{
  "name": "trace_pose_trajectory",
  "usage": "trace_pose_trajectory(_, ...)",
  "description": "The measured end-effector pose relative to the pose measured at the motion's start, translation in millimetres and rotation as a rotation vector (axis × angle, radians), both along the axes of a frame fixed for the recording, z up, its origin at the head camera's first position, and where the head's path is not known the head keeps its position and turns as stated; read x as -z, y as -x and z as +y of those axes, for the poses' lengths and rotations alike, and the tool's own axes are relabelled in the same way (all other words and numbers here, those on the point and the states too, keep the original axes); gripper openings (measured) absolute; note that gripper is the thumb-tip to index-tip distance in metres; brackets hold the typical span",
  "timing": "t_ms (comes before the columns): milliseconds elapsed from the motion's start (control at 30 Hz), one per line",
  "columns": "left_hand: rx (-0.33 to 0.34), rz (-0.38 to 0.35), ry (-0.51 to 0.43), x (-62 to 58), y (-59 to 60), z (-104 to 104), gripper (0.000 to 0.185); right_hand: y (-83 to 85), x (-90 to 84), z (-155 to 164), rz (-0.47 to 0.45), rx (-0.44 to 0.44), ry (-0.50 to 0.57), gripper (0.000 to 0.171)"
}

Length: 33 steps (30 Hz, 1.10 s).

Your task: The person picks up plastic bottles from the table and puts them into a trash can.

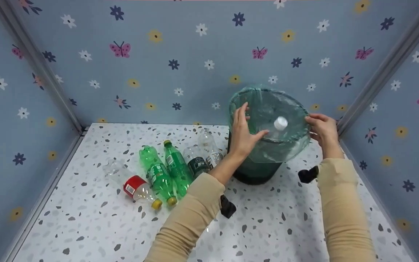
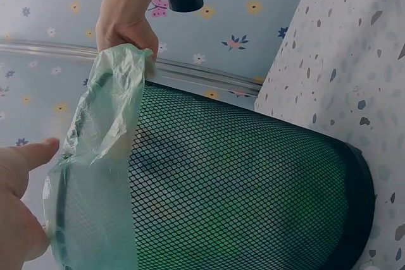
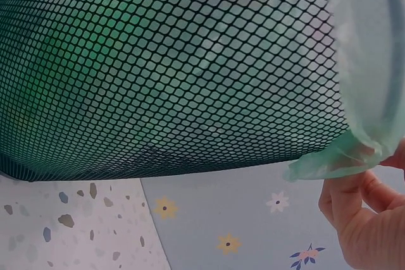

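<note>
A black mesh wastebasket (image 1: 256,169) lined with a green plastic bag (image 1: 267,105) stands at the back right of the table. A clear bottle with a white cap (image 1: 280,123) lies inside it. My left hand (image 1: 249,123) rests against the basket's left rim with fingers extended. In the left wrist view its palm (image 2: 16,213) sits beside the bag (image 2: 95,150). My right hand (image 1: 313,123) pinches the bag's edge at the right rim. That bag edge (image 3: 335,162) shows just above the right hand's fingers (image 3: 361,219) in the right wrist view, and the hand (image 2: 126,30) grips the bag in the left wrist view.
Several bottles lie on the speckled table (image 1: 86,225) left of the basket: a clear one with a red label (image 1: 133,183), two green ones (image 1: 156,174), a dark-labelled one (image 1: 196,162) and a clear one (image 1: 209,147). Flowered walls (image 1: 180,62) close in three sides.
</note>
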<state>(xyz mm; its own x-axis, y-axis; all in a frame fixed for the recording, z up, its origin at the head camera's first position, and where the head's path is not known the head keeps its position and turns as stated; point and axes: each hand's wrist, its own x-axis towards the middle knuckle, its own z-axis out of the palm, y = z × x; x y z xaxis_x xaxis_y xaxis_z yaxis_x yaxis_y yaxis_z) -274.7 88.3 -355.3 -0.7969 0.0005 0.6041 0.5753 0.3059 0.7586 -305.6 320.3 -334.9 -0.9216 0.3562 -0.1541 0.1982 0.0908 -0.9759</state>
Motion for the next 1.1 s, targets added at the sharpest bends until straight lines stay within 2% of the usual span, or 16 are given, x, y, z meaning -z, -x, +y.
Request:
trace_pose_trajectory(300,0.041,0.101,-0.059,6.6,-6.8,-10.4,0.035,-1.2,-0.4,-3.1,0.002,0.012,0.004,0.028)
trace_pose_trajectory(500,0.07,0.152,-0.1,9.7,-14.5,-19.4,0.028,-1.1,-1.0,-0.6,0.006,-0.009,0.026,0.025)
trace_pose_trajectory(667,0.073,0.137,-0.1,15.8,-22.8,-29.3,0.027,-0.2,-0.6,0.4,0.0,-0.009,0.035,0.027)
trace_pose_trajectory(800,0.06,0.116,-0.047,22.8,-29.5,-39.9,0.028,0.4,-0.3,1.3,0.001,-0.013,0.04,0.025)
trace_pose_trajectory(933,0.013,0.11,0.07,31.9,-34.1,-53.8,0.029,0.1,-0.3,0.9,0.002,-0.02,0.045,0.023)
trace_pose_trajectory(1100,-0.097,0.084,0.24,43.4,-36.4,-73.4,0.03,-0.1,0.3,0.8,-0.001,-0.01,0.038,0.025)
